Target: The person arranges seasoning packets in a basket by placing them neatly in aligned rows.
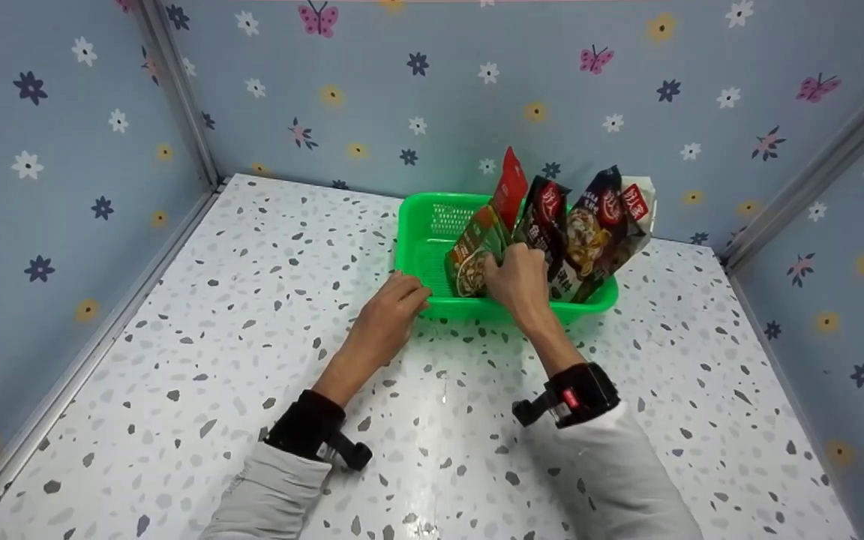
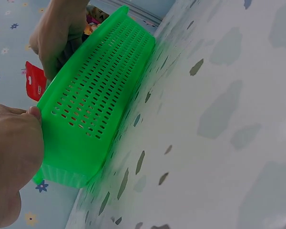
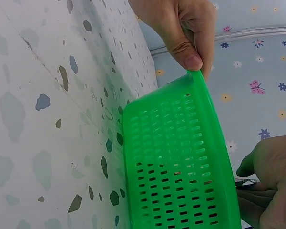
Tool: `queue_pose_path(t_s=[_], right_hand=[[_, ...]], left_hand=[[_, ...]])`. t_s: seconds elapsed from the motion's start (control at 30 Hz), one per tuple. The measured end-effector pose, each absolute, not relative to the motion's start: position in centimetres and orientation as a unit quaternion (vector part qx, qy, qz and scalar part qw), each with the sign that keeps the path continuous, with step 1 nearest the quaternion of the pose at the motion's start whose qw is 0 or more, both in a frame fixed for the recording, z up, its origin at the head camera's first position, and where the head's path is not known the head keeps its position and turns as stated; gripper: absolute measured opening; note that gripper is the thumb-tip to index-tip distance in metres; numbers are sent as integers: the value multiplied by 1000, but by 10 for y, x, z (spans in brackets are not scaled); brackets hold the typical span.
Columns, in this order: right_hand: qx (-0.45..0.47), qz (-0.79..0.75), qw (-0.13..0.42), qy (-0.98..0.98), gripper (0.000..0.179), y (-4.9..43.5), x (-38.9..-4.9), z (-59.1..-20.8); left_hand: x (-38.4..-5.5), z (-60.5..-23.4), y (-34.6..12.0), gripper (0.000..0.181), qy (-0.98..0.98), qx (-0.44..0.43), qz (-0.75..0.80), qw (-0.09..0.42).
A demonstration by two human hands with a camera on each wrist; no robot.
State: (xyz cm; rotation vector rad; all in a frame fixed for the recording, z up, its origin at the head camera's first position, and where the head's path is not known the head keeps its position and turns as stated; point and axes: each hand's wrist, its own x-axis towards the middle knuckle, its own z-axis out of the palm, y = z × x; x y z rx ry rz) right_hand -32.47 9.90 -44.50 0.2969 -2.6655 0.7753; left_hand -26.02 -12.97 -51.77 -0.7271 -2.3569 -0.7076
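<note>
A green plastic basket (image 1: 453,306) with slotted walls holds several upright seasoning packets. My left hand (image 1: 391,309) grips its rim at the near left corner; the thumb lies on the outside in the right wrist view. Reaching into the basket from the front, my right hand (image 1: 518,281) pinches a green-and-brown food packet (image 1: 477,251) by its right edge, with part of the fingers hidden behind the rim and packet. A red packet (image 1: 510,187) leans behind it. To the right stand a dark packet (image 1: 544,217) and another dark packet with a food picture (image 1: 589,232).
A white packet top (image 1: 640,196) shows at the basket's right end. The basket sits on a white speckled table (image 1: 432,420), near the flower-patterned back wall (image 1: 372,90). Side walls (image 1: 64,187) with metal edging enclose the table left and right.
</note>
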Motion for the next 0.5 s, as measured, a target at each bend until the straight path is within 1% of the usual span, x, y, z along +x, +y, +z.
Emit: queue_pose_path(t_s=[0.3, 0.5], right_hand=[[102, 264, 179, -942, 63, 108, -319, -443], [100, 271, 176, -941, 63, 111, -319, -446]], left_hand=[[-261, -517, -131, 16, -886, -267, -266, 272], [-261, -518, -131, 14, -886, -267, -264, 272]])
